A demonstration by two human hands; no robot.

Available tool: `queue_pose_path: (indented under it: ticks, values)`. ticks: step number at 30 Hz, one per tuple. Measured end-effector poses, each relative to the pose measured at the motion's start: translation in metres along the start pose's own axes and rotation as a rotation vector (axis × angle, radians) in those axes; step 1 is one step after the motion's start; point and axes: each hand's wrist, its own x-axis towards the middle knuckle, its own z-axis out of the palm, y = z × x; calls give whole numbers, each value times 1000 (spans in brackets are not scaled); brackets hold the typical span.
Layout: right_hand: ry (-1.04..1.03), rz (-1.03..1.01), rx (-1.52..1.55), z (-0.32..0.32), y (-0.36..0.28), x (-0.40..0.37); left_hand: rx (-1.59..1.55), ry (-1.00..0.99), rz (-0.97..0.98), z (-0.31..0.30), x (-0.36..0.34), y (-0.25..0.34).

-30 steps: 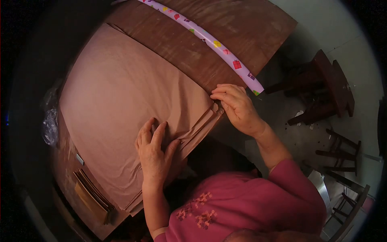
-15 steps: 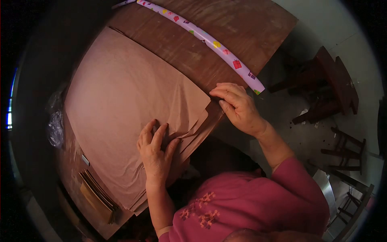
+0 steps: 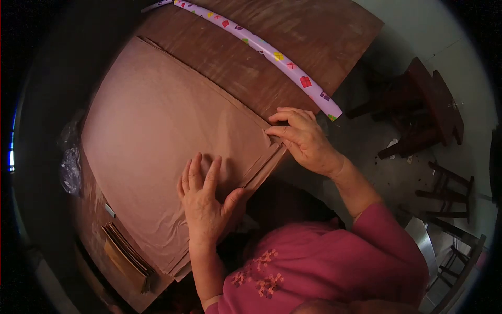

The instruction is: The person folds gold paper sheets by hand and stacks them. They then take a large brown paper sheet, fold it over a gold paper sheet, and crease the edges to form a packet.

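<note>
A stack of large, thin brown paper sheets (image 3: 151, 120) covers much of the table's near side, its lower edge wrinkled and uneven. My left hand (image 3: 203, 201) lies on the top sheet near that edge, palm down with fingers spread. At the right corner of the stack, my right hand (image 3: 308, 144) has thumb and index finger closed on the paper's corner, which curls up slightly. Just beyond that hand lies a long lilac roll of wrapping paper (image 3: 261, 46) printed with coloured gift boxes.
The wooden table (image 3: 324, 31) extends past the roll. Folded brown paper pieces (image 3: 125, 256) and a small light-coloured object (image 3: 110, 210) lie at the lower left. A crumpled clear plastic bag (image 3: 70, 170) is at the left edge. Dark wooden stools (image 3: 418, 110) stand on the floor at right.
My left hand has spread its fingers wider, and the creases beside it have flattened. My right hand has shifted slightly left and down onto the paper's corner and closed on it.
</note>
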Motion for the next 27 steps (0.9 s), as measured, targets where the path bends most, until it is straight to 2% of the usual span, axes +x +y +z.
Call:
queue_pose_path:
  ticks: [2, 20, 27]
  values:
    - [5, 1, 33, -1, 2, -1, 44, -80, 48, 3, -1, 3]
    - [81, -19, 33, 5, 6, -4, -56, -65, -15, 4, 2, 16]
    - [72, -17, 53, 4, 6, -5, -55, -11, 35, 3, 3, 15]
